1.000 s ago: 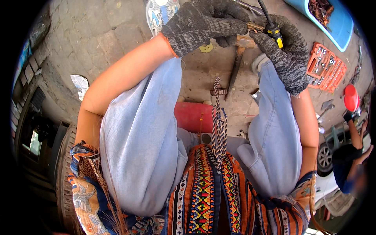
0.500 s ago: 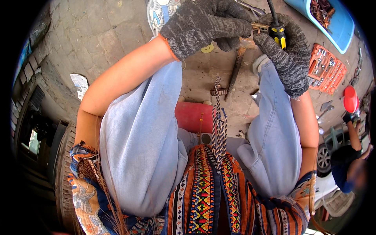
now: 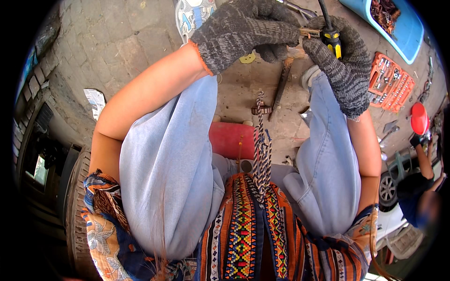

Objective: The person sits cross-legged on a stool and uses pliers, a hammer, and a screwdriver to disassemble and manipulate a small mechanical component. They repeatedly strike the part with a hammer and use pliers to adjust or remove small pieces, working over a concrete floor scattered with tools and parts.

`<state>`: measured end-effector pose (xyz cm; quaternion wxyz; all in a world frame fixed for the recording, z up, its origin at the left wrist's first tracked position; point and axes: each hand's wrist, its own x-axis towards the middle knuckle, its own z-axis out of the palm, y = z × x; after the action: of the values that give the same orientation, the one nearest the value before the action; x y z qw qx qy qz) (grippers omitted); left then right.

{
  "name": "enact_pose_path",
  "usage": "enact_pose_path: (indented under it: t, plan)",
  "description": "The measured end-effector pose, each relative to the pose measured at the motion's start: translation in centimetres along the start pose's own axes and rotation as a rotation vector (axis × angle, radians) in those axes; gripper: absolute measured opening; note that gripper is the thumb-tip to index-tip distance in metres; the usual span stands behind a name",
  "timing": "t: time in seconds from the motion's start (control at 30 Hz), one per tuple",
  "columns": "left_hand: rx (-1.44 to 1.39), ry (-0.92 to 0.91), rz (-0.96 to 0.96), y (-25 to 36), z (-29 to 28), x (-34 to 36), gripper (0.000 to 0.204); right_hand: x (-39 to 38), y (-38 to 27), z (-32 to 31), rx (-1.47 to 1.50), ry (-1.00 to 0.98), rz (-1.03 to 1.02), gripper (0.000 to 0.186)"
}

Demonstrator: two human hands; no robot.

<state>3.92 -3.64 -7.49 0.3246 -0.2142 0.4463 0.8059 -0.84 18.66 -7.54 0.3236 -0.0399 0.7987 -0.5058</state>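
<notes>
Both of my hands wear dark grey knitted gloves and meet at the top of the view. My left hand [image 3: 253,30] is closed, its fingertips pinching one end of a small brass-coloured metal piece [image 3: 310,32]. Curled round a screwdriver [image 3: 333,43] with a black and yellow handle, my right hand [image 3: 349,61] also has fingertips against the other end of that piece. The screwdriver's dark shaft points up and away. Part of the handle is hidden by the glove.
At the far right stands a blue tub [image 3: 403,37] with coppery scrap. An open orange socket set [image 3: 390,83], a red round object [image 3: 420,118] and a metal bar [image 3: 282,84] lie on the paved ground. A red cylinder [image 3: 230,140] is between my legs. Another person [image 3: 417,187] is at right.
My left hand and the small metal piece have shifted very slightly. Both hands keep their hold, and the screwdriver stays almost in place.
</notes>
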Motion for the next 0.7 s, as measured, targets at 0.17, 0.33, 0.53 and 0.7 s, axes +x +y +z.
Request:
enact_pose_path:
  t: [0.17,0.33,0.53,0.7]
  plan:
    - [-0.037,-0.005,-0.043,0.1,0.1,-0.1,0.019,-0.1,-0.3,0.0,0.052,-0.025,0.028,0.046]
    - [-0.063,-0.043,-0.027,0.1,0.2,0.1,0.018,-0.5,-1.2,0.0,0.022,-0.032,-0.03,0.042]
    - [0.17,0.107,0.41,-1.4,0.1,0.1,0.019,-0.3,-1.9,0.1,0.118,-0.067,-0.05,0.039]
    - [0.717,0.11,0.9,0.1,0.1,-0.3,0.023,-0.6,-1.9,0.0,0.148,-0.045,-0.072,0.036]
